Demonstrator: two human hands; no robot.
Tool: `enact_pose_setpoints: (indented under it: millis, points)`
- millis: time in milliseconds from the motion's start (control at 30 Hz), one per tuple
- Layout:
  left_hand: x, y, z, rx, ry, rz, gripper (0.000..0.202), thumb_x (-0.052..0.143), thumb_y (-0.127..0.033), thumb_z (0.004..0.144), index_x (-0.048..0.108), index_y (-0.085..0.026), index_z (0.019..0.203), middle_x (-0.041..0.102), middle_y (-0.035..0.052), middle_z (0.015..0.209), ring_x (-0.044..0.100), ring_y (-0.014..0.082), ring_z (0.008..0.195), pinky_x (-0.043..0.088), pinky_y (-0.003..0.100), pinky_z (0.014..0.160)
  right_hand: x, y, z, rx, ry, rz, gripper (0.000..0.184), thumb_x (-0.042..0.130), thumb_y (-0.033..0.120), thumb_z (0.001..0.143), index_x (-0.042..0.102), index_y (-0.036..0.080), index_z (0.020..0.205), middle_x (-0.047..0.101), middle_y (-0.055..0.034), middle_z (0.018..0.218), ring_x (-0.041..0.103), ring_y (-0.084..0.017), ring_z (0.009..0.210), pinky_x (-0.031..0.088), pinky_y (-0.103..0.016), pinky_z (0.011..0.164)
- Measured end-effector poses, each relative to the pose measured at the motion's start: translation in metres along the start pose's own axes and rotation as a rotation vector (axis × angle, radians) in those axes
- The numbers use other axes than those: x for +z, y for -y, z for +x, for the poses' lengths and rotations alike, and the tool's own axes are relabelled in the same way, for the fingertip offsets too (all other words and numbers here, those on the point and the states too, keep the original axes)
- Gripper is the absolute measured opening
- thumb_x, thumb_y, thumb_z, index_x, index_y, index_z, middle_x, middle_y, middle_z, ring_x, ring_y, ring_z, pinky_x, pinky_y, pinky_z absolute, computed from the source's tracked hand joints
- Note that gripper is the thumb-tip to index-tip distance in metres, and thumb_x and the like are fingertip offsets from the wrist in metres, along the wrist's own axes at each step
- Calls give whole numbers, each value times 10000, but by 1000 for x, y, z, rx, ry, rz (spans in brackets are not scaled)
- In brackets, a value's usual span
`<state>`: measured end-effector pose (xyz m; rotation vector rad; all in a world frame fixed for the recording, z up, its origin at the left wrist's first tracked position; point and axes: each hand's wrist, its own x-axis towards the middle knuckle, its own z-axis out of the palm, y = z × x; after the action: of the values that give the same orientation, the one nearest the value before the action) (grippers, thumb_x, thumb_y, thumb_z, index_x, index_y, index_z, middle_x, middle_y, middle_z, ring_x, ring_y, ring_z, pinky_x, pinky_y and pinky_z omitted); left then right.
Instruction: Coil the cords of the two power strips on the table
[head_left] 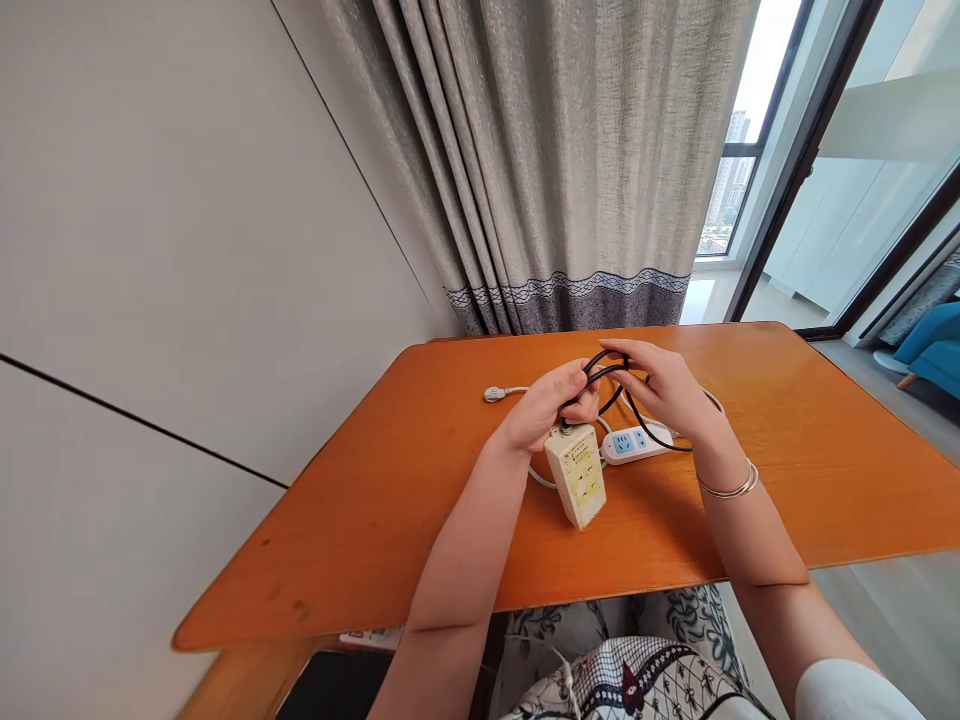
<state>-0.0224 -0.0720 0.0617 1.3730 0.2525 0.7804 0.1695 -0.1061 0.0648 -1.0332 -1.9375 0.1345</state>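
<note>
Above the wooden table, my left hand [549, 405] is closed around a black power cord [606, 371], gathered in loops. My right hand [664, 388] pinches the same loops from the other side, its thumb and fingers bent around the cord. Below my left hand hangs a cream-coloured socket box [576, 478], tilted, with yellowed marks on its face; the black cord enters its top. Behind it lies a white power strip [637, 442] with blue socket faces. Part of the black cord droops past this strip toward my right wrist.
A white plug [493, 394] with its white cord lies on the orange wooden table [360, 530] left of my hands. A wall [187, 250] borders the table's left side. Curtains [570, 170] hang behind it. A blue chair [930, 350] stands at the far right.
</note>
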Motion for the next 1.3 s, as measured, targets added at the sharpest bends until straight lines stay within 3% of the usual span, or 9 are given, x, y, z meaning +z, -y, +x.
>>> enact_pose_setpoints:
  millis: [133,367,467,600,767,933,1033,1167,1300]
  points:
    - [-4,-3,0,-24,-42,92,462,764,-569,758,528,-172,770,303,-105,495,250,50,437,206,221,468,-1,-2,-1,19,-18,70,268,573,297,953,720,215,1162,765,-67,1046,708,-175,873,571,-314,799]
    - [0,-10,-5,-117,9,79,381,666,-518,839,562,-153,812,408,-63,560,463,83,438,288,210,445,1,2,0,205,-59,407,260,725,397,826,777,175,952,739,-35,764,578,-103,569,482,-245,538]
    - [5,-12,-5,-151,10,-7,269,631,-408,839,562,-150,806,423,-53,574,436,77,422,297,206,436,5,4,3,236,-92,493,254,757,400,785,769,170,891,718,-28,736,547,-91,547,446,-232,496]
    - [11,-11,-1,-187,-13,-122,200,621,-329,777,555,-141,770,404,-54,548,274,39,407,199,168,407,7,7,4,258,-79,559,251,757,399,783,749,166,876,704,-20,724,517,-74,496,432,-225,463]
    - [13,-8,-2,-137,-70,-124,372,686,-459,814,494,-159,708,244,-108,508,147,20,408,117,140,400,6,5,1,241,-11,622,280,753,398,798,737,184,978,717,-21,796,578,-93,555,513,-243,535]
    - [13,-15,-5,-105,-138,-192,411,686,-452,857,450,-168,678,215,-118,501,124,17,399,144,134,384,-2,-1,-1,210,110,566,321,667,400,886,681,193,1131,708,-29,876,668,-140,731,568,-301,718]
    - [13,-25,-7,-115,-255,-279,423,578,-415,948,397,-181,647,187,-116,490,115,26,377,157,145,366,-11,-6,-2,261,208,487,345,628,400,909,645,175,1171,702,-33,856,673,-152,769,556,-312,757]
    - [12,-39,-11,-81,-426,-414,444,457,-397,1019,331,-193,645,147,-111,500,123,36,351,156,157,358,-19,-11,-2,309,352,350,318,550,439,944,675,171,1059,653,-6,714,606,-134,670,506,-280,677]
    - [11,-43,-13,-97,-416,-455,456,392,-395,1041,301,-195,642,136,-105,501,121,41,345,143,161,358,-13,-12,1,308,15,313,363,511,478,947,698,173,1003,565,16,651,504,-111,578,427,-251,571]
